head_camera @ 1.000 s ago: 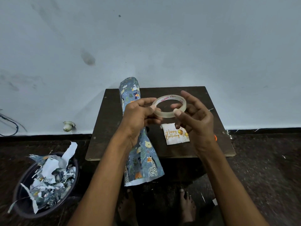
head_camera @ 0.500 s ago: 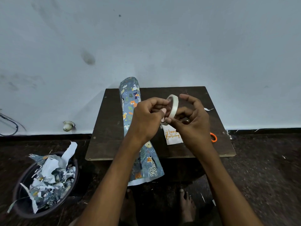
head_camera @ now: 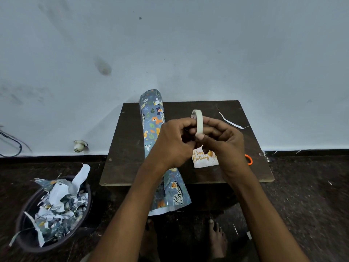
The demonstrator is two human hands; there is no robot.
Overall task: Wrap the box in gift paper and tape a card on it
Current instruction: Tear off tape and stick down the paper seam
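dark wooden table (head_camera: 130,148) | both hands grip thin tape ring (head_camera: 198,121)

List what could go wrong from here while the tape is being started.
1. Both hands, left hand and right hand, hold the tape roll above the table, so a slip could drop it onto the birthday card.
2. The gift paper roll overhangs the table's near edge; a forearm bump might knock it to the floor.
3. A peeled strip may stick to the fingers.
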